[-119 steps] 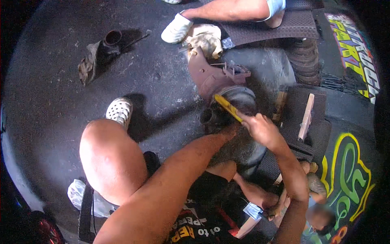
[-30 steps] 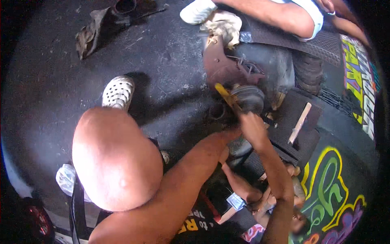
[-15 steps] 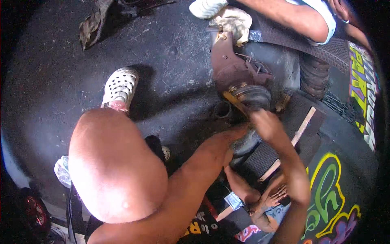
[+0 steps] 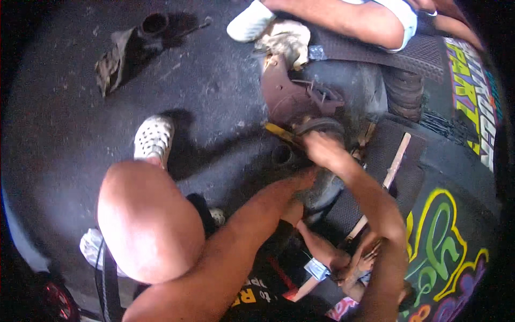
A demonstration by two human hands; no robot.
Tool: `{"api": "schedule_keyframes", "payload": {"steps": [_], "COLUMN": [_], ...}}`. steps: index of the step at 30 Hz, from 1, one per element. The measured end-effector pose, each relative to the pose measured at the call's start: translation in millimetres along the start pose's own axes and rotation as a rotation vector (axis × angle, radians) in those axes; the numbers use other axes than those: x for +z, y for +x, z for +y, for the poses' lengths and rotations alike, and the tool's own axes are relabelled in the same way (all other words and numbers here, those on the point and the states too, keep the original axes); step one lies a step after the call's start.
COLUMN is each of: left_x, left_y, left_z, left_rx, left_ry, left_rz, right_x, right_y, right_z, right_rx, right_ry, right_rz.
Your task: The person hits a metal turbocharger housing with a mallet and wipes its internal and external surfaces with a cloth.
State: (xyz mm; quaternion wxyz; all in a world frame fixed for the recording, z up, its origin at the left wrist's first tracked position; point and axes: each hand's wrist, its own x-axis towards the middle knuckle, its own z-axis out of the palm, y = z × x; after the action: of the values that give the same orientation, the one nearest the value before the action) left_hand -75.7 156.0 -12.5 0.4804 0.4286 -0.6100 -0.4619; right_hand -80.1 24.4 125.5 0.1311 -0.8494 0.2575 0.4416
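My right hand (image 4: 322, 149) is closed around a yellow-handled tool (image 4: 281, 132), whose tip rests at a round grey metal hub (image 4: 322, 126). The hub sits beside a rusty brown metal plate (image 4: 289, 96). My left hand (image 4: 307, 178) reaches in just below, next to a dark short tube (image 4: 281, 154) and a grey metal part (image 4: 327, 190). Its fingers are hidden under my right wrist. My bare left knee (image 4: 145, 220) fills the lower left.
Another person's leg (image 4: 343, 19) and white shoe (image 4: 249, 21) are at the top, by a dirty rag (image 4: 287, 40). A wooden stick (image 4: 394, 163) lies on a black mat. A third arm with a wristband (image 4: 322, 252) reaches in below. Dark rag and cup (image 4: 134, 40) lie far left.
The view has shifted a little and my knee looms larger. Both hands stay at the hub, with the yellow tool still in my right hand.
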Motion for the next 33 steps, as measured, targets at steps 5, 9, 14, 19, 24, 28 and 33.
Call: {"api": "schedule_keyframes", "payload": {"steps": [5, 9, 14, 19, 24, 28, 33], "left_x": [0.5, 27.9, 42.4, -18.8, -86.5, -103.0, -108.6], "left_y": [-0.8, 16.2, 32.2, -2.1, -17.9, -28.2, 7.9], "left_z": [-1.7, 7.9, -12.3, -2.0, 8.1, -2.0, -67.1], "left_rx": [0.028, 0.216, 0.571, 1.037, 0.304, -0.054, -0.649], "left_ry": [0.084, 0.217, 0.764, 0.641, 0.494, 0.429, -0.276], "left_rz": [-0.030, -0.111, -0.171, -0.881, -1.035, -0.239, 0.291], "right_x": [-23.1, 84.6, -2.1, 105.4, 195.6, 203.1, 188.1], "right_y": [-29.5, 10.6, -88.6, -139.6, -125.9, -133.9, -98.0], "right_z": [-16.8, 22.1, -29.7, -79.6, -150.6, -167.9, -155.0], "right_rx": [0.199, -0.167, 0.415, 0.740, 0.811, 0.654, 0.633], "right_ry": [-0.029, 0.437, 0.724, 0.803, 0.897, 1.071, 1.015], "right_rz": [-0.176, 0.697, 0.267, 0.970, 0.891, 0.610, 0.682]}}
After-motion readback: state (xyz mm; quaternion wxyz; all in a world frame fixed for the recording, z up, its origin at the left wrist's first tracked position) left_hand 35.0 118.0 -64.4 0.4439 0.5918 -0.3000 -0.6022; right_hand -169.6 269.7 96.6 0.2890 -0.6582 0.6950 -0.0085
